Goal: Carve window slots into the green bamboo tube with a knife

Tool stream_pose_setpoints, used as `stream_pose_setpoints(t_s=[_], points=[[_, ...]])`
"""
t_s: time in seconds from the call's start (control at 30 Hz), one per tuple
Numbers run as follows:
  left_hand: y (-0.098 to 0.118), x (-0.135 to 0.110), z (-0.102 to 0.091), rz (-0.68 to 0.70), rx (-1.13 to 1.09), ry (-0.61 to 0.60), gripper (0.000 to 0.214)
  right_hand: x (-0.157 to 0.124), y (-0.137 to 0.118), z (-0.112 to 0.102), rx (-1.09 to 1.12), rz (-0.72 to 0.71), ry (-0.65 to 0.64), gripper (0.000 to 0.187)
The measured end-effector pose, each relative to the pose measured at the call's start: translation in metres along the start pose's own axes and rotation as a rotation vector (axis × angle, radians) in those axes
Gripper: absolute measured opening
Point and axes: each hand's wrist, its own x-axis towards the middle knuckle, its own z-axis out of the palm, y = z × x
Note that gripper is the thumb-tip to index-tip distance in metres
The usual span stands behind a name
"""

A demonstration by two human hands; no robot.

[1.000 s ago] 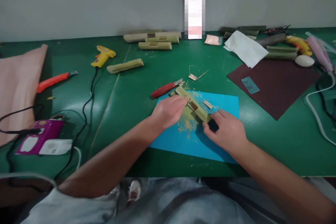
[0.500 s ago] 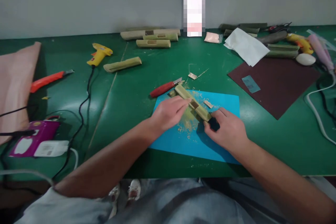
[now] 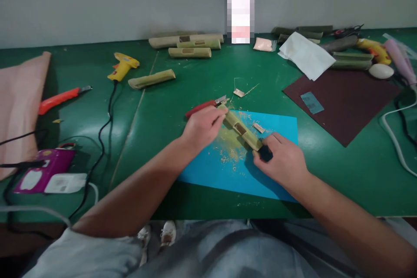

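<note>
So, the right hand (image 3: pixel 282 160) had thumb and fingers pressed together, pinching the near end of the bamboo stick (image 3: pixel 243 130) along with a small dark block (image 3: pixel 265 154). The left hand (image 3: pixel 202 126) sat at the stick's far end with its fingers curled close together, right where the red-handled knife (image 3: pixel 200 108) lay. I couldn't tell which of the two it gripped.

The stick lay slantwise on a smooth blue sheet (image 3: pixel 270 178), with a notch cut in its top and pale yellow sawdust (image 3: pixel 230 144) scattered beside it. The sheet's near edge sat close to the front edge of the green table (image 3: pixel 163 108).

There was open green surface left of the sheet. To the right was a dull brown sheet of sandpaper (image 3: pixel 345 104), just beside the blue one. More cut bamboo pieces (image 3: pixel 189 44) lay by the back wall, well apart from the hands, and a yellow glue gun (image 3: pixel 122 66) with a black cord lay far left. The label on the purple box (image 3: pixel 48 173) was too small to read.
</note>
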Motion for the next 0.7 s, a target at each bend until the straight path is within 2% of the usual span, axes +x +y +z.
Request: stream_pose_setpoints(t_s=[0.07, 0.23, 0.33, 0.47, 0.5, 0.63, 0.7], points=[[0.002, -0.001, 0.000, 0.046, -0.022, -0.051, 0.022, 0.000, 0.000, 0.000, 0.002, -0.001, -0.001, 0.019], [0.001, -0.001, 0.001, -0.032, -0.019, 0.032, 0.021, -0.001, 0.000, 0.000, 0.002, -0.003, 0.006, 0.017], [0.000, 0.000, 0.002, -0.003, -0.114, -0.045, 0.020, -0.001, 0.000, -0.001, 0.010, -0.004, -0.005, 0.018], [0.002, -0.002, 0.002, -0.043, -0.031, 0.042, 0.019, 0.000, 0.000, -0.001, 0.006, 0.010, -0.001, 0.018], [0.005, -0.003, 0.002, -0.035, -0.007, 0.033, 0.021, 0.000, 0.000, -0.001, 0.005, 0.011, -0.002, 0.018], [0.017, -0.008, 0.001, 0.044, 0.004, -0.131, 0.024, 0.000, -0.001, -0.002, 0.003, 0.015, -0.008, 0.020], [0.020, -0.009, 0.002, 0.024, 0.013, -0.091, 0.023, 0.000, -0.002, -0.002, -0.005, 0.019, 0.001, 0.021]])
